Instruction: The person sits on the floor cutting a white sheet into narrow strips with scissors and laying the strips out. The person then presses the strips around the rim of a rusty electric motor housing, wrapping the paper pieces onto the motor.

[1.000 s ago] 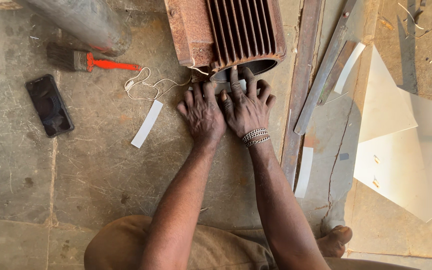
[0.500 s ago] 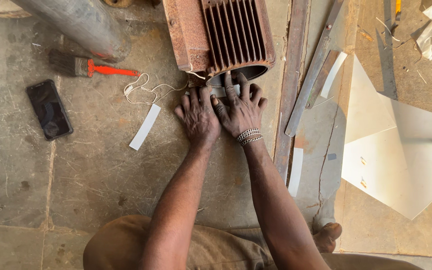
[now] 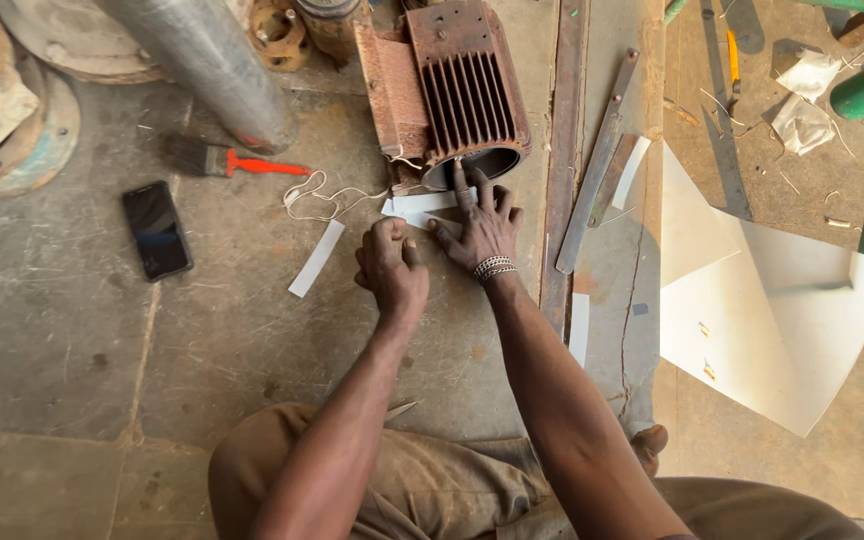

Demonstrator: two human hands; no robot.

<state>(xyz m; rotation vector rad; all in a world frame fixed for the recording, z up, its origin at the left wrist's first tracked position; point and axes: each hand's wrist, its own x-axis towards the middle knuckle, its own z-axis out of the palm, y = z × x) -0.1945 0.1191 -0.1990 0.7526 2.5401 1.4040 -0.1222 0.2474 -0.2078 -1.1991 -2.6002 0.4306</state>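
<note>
A rusty finned motor housing (image 3: 457, 95) lies on the concrete floor (image 3: 202, 340), its round open end facing the person. Just in front of that opening a white paper strip (image 3: 417, 207) rests on the floor. The right hand (image 3: 482, 228) lies spread flat with fingers on the strip, grasping nothing, while the left hand (image 3: 390, 265), loosely curled beside it, touches the strip's near edge.
</note>
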